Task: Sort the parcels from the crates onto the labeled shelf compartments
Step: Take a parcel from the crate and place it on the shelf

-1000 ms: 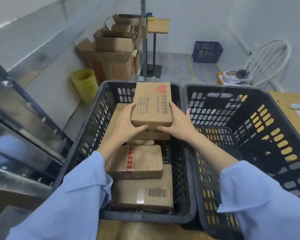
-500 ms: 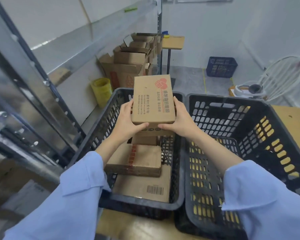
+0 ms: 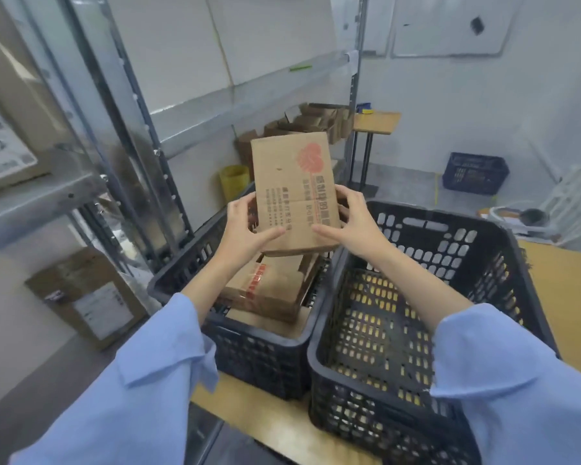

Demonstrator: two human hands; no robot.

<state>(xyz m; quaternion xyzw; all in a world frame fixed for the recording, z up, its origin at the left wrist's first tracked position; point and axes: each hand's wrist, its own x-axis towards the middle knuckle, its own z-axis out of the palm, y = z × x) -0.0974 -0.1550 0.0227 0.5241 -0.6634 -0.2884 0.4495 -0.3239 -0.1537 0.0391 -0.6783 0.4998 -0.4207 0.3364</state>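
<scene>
Held up over the left crate: a flat brown parcel, long side upright and leaning slightly, red logo and printed text facing the camera; clear of the crate rim and of everything beneath it. Gripped by its lower half only, upper half standing free above the fingers; left hand wrapped round the left edge, thumb laid across the printed face near the bottom, fingers behind; right hand curled round the right edge, thumb likewise on the front, fingertips partly hidden at the back; both clamped on the cardboard, one to each side, bottom edge just below the thumbs. Light blue sleeves on both forearms.

Directly below, inside the left crate, stacked parcels lying flat, the top one crossed by a red tape strip; right crate pressed against the left one, side by side on a wooden table. To the left, a metal shelf, with a cardboard box lower down; further back, a yellow bin, open cartons by the wall, a blue crate on the floor.
</scene>
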